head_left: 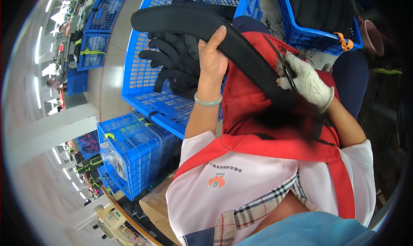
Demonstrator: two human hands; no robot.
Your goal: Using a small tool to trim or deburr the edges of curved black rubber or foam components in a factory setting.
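A long, curved black padded strap (245, 48) lies slantwise over my lap, its rounded end reaching out over the crate at the left. My bare left hand (213, 59), with a pale bangle at the wrist, grips it near the middle, thumb on top. On my right hand (307, 80) is a light knitted glove. That hand is closed around a pair of dark scissors (290, 76), blades pointing up and away beside the strap's edge. Its fingertips touch the strap too. The strap's near end blurs into dark material over my red apron (241, 102).
At the left stands a blue plastic crate (170, 122) holding several black padded pieces (172, 52). Another blue crate (297, 37), full of black pieces, is at the far right beside a pinkish basket (372, 37). Stacked blue crates (135, 153) and a cardboard box (157, 207) sit near my left side.
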